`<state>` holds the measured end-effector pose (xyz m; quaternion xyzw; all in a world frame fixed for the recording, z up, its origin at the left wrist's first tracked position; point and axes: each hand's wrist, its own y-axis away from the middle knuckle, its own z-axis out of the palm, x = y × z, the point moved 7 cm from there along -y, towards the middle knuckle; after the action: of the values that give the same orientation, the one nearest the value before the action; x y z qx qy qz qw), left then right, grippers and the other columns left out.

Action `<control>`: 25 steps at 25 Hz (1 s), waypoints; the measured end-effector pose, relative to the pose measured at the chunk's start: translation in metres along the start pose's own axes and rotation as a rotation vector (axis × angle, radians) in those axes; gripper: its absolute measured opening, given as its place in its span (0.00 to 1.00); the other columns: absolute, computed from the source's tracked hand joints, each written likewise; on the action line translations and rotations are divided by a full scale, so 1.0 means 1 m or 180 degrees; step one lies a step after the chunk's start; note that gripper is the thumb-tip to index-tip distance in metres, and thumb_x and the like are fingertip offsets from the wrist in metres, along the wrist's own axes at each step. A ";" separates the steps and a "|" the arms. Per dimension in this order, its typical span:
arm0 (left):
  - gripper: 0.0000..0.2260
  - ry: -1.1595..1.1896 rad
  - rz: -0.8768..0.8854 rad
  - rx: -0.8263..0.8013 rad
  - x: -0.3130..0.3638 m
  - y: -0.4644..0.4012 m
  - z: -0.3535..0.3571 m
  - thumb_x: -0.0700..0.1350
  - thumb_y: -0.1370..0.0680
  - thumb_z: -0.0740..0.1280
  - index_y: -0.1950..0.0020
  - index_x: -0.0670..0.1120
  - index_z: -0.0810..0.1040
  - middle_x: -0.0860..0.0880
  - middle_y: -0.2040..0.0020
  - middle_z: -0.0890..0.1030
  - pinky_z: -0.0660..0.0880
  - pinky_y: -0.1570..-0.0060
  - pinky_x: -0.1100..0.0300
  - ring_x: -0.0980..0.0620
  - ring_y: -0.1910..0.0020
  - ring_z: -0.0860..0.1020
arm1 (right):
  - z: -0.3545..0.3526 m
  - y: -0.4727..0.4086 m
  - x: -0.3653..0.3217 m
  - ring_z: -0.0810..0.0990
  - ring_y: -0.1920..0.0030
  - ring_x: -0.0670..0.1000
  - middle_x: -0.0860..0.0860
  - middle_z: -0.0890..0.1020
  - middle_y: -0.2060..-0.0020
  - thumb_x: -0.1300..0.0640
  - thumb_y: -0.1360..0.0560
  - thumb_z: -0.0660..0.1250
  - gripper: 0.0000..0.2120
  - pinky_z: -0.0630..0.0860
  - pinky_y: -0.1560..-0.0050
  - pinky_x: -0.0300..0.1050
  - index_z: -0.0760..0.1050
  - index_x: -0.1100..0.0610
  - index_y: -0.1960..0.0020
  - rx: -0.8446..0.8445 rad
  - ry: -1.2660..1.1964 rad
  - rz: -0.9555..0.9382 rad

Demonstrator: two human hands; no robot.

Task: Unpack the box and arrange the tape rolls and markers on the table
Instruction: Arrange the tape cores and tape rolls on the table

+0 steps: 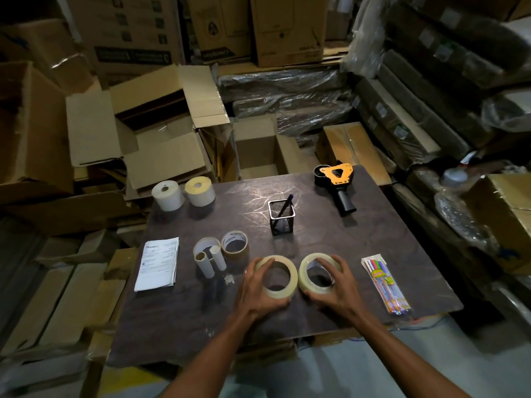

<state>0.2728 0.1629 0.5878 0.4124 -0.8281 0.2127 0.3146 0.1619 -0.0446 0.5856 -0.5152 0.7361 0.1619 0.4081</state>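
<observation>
Two clear tape rolls lie flat side by side on the dark table [330, 242]. My left hand [258, 288] grips the left clear roll [283, 291] around its outer rim. My right hand [337, 285] grips the right clear roll [309, 278] the same way. A brown tape roll [235, 242] stands just behind them on the left, beside a white roll [204, 246] and two small cardboard cores [211, 261]. A packet of coloured markers [385, 282] lies to the right of my right hand. A mesh pen holder [281, 218] with one pen stands mid-table.
An orange and black tape dispenser [337, 182] lies at the table's far right. Two label rolls [184, 192] stand at the far left corner, and a stack of papers [158, 264] lies at the left edge. Open cardboard boxes [161, 124] and wrapped bundles crowd all around the table.
</observation>
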 end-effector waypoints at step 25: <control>0.41 0.0129 -0.0611 0.0670 -0.063 -0.271 -0.121 0.62 0.41 0.77 0.31 0.54 0.69 0.53 0.35 0.68 0.68 0.38 0.61 0.54 0.37 0.70 | 0.046 -0.334 -0.079 0.70 0.40 0.43 0.48 0.69 0.35 0.38 0.43 0.80 0.42 0.72 0.42 0.38 0.72 0.46 0.32 -0.0459 0.0375 -0.0590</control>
<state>0.5651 0.1173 0.6546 0.5161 -0.7514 0.2756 0.3051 0.4896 -0.1042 0.6788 -0.6175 0.6945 0.1454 0.3393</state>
